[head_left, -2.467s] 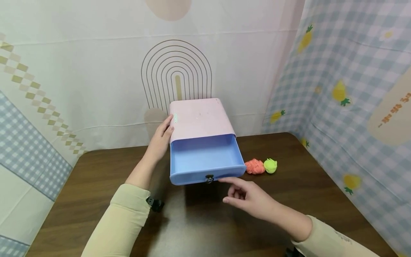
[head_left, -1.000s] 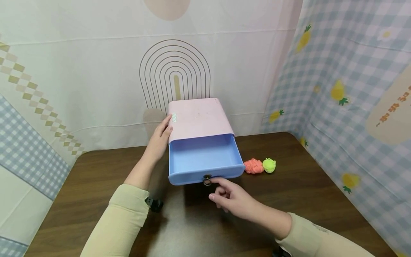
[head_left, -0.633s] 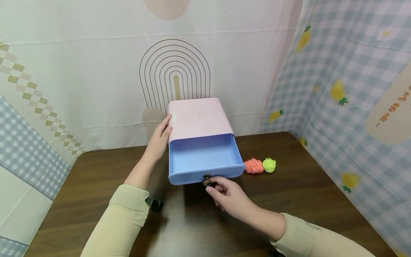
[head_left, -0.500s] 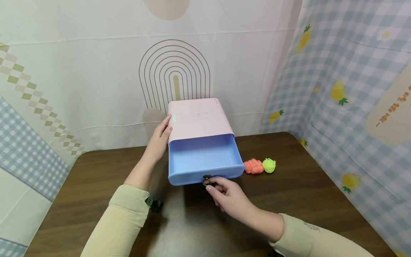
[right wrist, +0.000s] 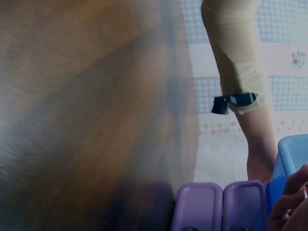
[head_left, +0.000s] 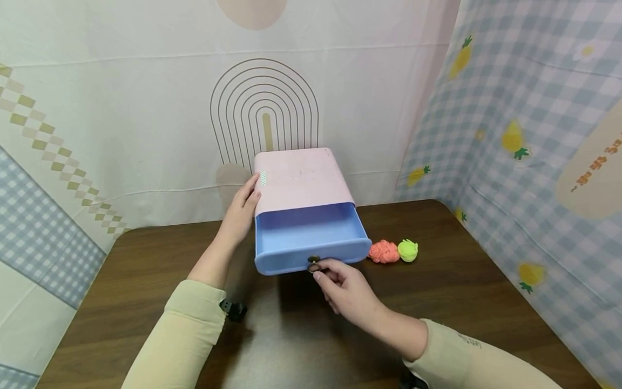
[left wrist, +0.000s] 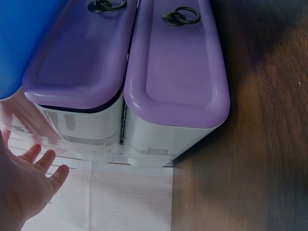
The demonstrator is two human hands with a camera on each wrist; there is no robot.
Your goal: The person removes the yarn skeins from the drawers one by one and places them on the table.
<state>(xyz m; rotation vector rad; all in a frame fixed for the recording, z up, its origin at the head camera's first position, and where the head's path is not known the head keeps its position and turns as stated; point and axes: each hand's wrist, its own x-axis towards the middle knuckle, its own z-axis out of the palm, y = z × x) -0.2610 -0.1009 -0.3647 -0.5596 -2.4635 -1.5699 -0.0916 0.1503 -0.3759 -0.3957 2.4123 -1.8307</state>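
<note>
Our right hand (head_left: 352, 296) pinches the ring (head_left: 310, 270) of the drawer (head_left: 306, 237), which juts from the box (head_left: 302, 178); our left hand (head_left: 238, 213) rests extended fingers against the box. Sliding seems our step; next calls for level guiding.

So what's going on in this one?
A person is at a wooden table with a pink drawer unit. The left hand rests against its left side while the right hand pinches the ring pull of the blue drawer, which stands partly out. Below it, two purple drawers look shut or nearly so. A crinkly coral item and a small green one lie to the right of the unit.
</note>
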